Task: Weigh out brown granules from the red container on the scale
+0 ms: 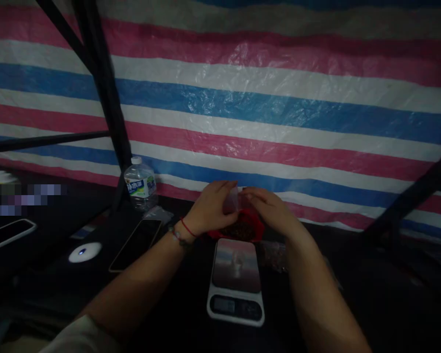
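A small clear plastic bag (pixel 232 200) is pinched in my left hand (pixel 211 208), between the thumb and the fingers. From the other side my right hand (pixel 270 210) has its bent fingertips closed at the edge of the same bag. Just below both hands sits a red bowl (pixel 257 226) with dark brown, grainy pieces (pixel 238 229) in it; the hands partly cover it. Nearer to me lies a white kitchen scale (pixel 236 282) with a shiny metal plate and a small display. Beside my right forearm are filled clear packets (pixel 275 256), partly hidden by the arm.
To the left are a clear plastic bottle (pixel 140 185), a crumpled clear bag (pixel 158 214), a phone (pixel 137 245), a white oval object (pixel 85 252) and another phone (pixel 9 234). Dark metal posts (pixel 103 88) stand before a striped plastic sheet (pixel 279 108) behind the dark table.
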Action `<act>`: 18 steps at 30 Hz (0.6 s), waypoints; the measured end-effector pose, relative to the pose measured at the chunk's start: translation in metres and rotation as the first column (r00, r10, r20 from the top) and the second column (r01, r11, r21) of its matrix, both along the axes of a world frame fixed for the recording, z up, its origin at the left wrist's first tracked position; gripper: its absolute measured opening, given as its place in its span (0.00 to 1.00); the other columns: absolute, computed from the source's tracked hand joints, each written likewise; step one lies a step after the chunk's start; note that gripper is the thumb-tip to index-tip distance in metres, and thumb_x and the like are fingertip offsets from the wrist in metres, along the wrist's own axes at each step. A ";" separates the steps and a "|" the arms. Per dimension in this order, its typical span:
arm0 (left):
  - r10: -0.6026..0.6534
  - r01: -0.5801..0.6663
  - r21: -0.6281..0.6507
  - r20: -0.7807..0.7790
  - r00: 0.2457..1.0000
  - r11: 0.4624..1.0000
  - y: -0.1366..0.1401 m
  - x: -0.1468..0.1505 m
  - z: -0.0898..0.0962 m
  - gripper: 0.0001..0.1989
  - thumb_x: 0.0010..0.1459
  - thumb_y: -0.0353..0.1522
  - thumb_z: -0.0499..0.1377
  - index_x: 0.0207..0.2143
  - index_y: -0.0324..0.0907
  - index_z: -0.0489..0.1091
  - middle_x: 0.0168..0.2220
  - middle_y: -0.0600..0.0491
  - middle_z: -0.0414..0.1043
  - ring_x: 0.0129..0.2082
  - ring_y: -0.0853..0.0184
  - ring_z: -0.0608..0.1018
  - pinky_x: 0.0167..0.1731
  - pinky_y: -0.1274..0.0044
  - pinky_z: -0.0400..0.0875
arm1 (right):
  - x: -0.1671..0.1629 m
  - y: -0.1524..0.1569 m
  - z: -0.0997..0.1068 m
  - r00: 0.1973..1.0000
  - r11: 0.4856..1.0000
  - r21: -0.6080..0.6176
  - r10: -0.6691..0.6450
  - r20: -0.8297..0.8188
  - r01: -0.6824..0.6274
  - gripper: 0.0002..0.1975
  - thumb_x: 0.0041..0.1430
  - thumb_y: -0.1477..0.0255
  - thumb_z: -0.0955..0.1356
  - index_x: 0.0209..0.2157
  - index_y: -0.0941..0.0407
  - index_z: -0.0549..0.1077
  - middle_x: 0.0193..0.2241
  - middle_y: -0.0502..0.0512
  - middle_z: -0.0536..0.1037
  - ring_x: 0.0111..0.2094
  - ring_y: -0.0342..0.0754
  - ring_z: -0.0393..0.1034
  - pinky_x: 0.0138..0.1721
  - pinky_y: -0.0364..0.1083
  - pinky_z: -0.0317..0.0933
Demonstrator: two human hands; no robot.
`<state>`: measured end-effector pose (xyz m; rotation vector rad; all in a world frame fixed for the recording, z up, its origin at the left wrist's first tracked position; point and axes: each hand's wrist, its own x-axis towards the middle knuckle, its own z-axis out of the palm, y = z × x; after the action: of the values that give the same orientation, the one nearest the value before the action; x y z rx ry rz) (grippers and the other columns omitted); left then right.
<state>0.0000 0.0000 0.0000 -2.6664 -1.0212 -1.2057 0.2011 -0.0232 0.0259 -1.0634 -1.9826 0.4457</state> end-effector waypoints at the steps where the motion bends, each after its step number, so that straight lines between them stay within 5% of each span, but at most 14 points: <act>1: -0.028 0.029 0.028 -0.024 0.999 0.999 -0.001 0.005 0.005 0.35 0.50 0.36 0.62 0.61 0.39 0.59 0.57 0.41 0.67 0.56 0.52 0.70 0.59 0.60 0.61 | -0.001 0.006 0.000 1.000 1.000 -0.026 -0.005 0.002 0.005 0.12 0.61 0.73 0.62 0.39 0.53 0.78 0.42 0.55 0.79 0.46 0.50 0.72 0.52 0.52 0.62; 6: -0.078 0.087 0.088 -0.103 0.992 0.992 -0.003 0.013 0.010 0.32 0.53 0.34 0.60 0.60 0.41 0.60 0.55 0.43 0.68 0.54 0.55 0.71 0.57 0.61 0.64 | -0.002 0.010 -0.007 0.998 0.990 -0.135 0.055 0.042 -0.048 0.12 0.58 0.76 0.62 0.34 0.56 0.78 0.34 0.54 0.80 0.37 0.48 0.72 0.42 0.48 0.64; 10: -0.123 0.136 0.075 -0.147 0.981 0.988 0.001 0.010 -0.001 0.33 0.52 0.34 0.61 0.60 0.40 0.59 0.56 0.43 0.68 0.56 0.55 0.70 0.58 0.62 0.62 | -0.007 0.010 -0.020 0.998 0.990 -0.134 -0.026 0.050 0.032 0.10 0.53 0.81 0.64 0.29 0.58 0.78 0.30 0.53 0.79 0.33 0.47 0.72 0.37 0.45 0.62; 18: -0.122 0.115 -0.049 -0.198 0.973 0.992 0.009 0.005 -0.008 0.30 0.53 0.40 0.62 0.57 0.39 0.63 0.52 0.43 0.71 0.52 0.54 0.73 0.54 0.61 0.65 | -0.010 0.011 -0.035 0.999 0.992 -0.121 0.044 0.007 -0.043 0.06 0.54 0.73 0.69 0.36 0.57 0.77 0.33 0.53 0.79 0.35 0.46 0.71 0.41 0.46 0.63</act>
<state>0.0054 0.0095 -0.0078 -2.8420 -0.8738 -0.9175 0.1907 -0.0126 -0.0091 -1.0997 -2.0114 0.5918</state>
